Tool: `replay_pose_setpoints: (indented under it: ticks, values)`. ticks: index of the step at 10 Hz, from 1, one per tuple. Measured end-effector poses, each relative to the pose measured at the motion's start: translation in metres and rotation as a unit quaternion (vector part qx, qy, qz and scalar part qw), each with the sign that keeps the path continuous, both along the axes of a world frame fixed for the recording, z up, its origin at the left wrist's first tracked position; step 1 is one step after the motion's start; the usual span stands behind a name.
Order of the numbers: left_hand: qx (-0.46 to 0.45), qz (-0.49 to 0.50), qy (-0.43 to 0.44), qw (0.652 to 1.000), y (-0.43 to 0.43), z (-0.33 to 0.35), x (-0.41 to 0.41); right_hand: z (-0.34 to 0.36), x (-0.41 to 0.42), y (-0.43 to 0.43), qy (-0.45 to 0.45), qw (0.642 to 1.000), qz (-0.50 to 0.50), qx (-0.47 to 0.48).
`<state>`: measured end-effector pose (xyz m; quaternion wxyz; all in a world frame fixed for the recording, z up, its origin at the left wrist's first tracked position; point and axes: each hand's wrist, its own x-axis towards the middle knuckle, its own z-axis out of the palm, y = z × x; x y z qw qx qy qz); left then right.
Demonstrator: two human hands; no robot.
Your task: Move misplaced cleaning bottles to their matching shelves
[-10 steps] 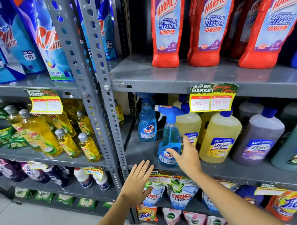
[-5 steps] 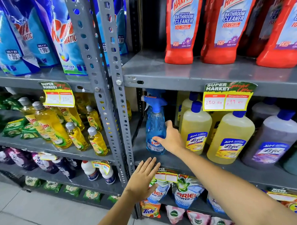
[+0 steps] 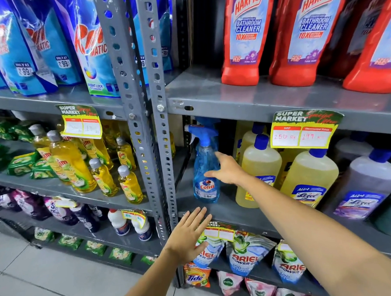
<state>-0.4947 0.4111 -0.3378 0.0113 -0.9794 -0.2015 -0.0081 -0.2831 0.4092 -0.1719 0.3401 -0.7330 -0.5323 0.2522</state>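
Observation:
A blue Colin spray bottle [image 3: 205,169] stands upright at the left end of the middle grey shelf [image 3: 232,210], and a second blue sprayer top shows behind it. My right hand [image 3: 227,170] reaches in from the right with its fingers spread; the fingertips touch the bottle's right side but do not wrap around it. My left hand [image 3: 187,235] hovers open, palm down, below the shelf's front edge and holds nothing. Yellow Lizol bottles [image 3: 259,167] stand just right of the spray bottle.
Red Harpic bottles [image 3: 241,40] fill the shelf above. Grey perforated uprights [image 3: 154,127] divide this rack from the left one, which holds yellow dish-liquid bottles [image 3: 71,161] and blue detergent pouches [image 3: 89,47]. Ariel pouches [image 3: 247,256] hang below. A purple Lizol bottle [image 3: 366,186] stands at right.
The spray bottle went from the shelf front to the left end, in front of the other sprayer. My right hand has loosened to fingertip contact. The view has drifted left and closer.

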Motion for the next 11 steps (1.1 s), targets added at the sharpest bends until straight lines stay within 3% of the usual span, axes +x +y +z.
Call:
replay_pose_setpoints:
  ticks: [10, 11]
  values:
    - [0.017, 0.007, 0.007, 1.0, -0.004, 0.005, 0.001, -0.001, -0.008, -0.004, 0.003, 0.999, -0.003, -0.037]
    - [-0.003, 0.002, -0.026, 1.0, -0.009, 0.013, 0.002, -0.006, -0.007, -0.008, 0.019, 0.998, 0.01, -0.055]
